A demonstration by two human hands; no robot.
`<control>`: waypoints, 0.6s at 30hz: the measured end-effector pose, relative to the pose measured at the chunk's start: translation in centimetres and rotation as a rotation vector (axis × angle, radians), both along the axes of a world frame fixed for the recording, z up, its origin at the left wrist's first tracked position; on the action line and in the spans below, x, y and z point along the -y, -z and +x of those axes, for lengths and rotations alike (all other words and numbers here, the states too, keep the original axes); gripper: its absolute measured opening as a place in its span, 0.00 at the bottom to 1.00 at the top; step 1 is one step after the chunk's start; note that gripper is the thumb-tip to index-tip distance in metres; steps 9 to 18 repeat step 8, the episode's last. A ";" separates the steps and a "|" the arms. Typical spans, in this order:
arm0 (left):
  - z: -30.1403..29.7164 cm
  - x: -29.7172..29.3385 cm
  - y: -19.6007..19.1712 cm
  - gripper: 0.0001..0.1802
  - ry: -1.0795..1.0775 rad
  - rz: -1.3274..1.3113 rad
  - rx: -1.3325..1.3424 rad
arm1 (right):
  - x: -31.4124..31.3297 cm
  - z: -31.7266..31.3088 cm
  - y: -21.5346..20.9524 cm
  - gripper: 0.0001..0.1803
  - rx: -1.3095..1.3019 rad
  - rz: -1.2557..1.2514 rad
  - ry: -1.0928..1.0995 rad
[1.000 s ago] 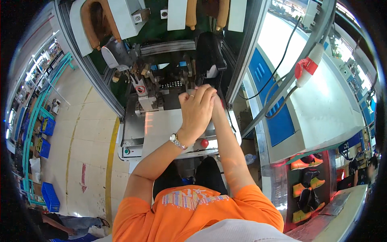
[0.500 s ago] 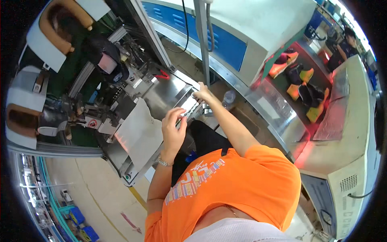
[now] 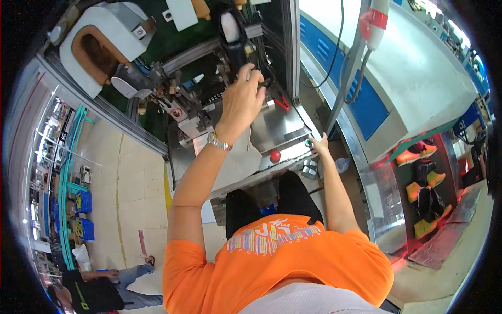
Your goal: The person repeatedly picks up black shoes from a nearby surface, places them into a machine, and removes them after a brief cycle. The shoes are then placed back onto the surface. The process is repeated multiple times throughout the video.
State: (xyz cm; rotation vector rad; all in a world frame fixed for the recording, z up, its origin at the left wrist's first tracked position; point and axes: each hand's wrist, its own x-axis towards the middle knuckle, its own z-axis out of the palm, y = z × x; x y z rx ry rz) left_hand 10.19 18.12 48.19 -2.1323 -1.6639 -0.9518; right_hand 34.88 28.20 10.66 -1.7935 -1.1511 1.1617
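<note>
Black shoe [image 3: 234,37] sits sole-up on the machine [image 3: 209,99], at the top of the head view, with a white patch on its sole. Left hand [image 3: 241,99] is raised to it, fingers curled around the shoe's lower end, a watch [image 3: 218,141] on the wrist. Right hand [image 3: 319,144] rests at the steel table [image 3: 282,128] corner, fingertips on a green button [image 3: 309,141]; whether its fingers are bent I cannot tell. Red button [image 3: 275,156] lies just beside, on the table's front edge. More shoes [image 3: 421,180] stand on a rack well to the right. Another person [image 3: 99,290] crouches on the floor at lower left.
</note>
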 end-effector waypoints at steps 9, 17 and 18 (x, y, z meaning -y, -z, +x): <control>-0.3 -2.2 -3.0 0.16 -0.089 0.016 0.025 | 0.4 -1.5 0.3 0.46 0.101 0.094 0.206; -0.3 -2.2 -3.0 0.16 -0.089 0.016 0.025 | 0.4 -1.5 0.3 0.46 0.101 0.094 0.206; -0.3 -2.2 -3.0 0.16 -0.089 0.016 0.025 | 0.4 -1.5 0.3 0.46 0.101 0.094 0.206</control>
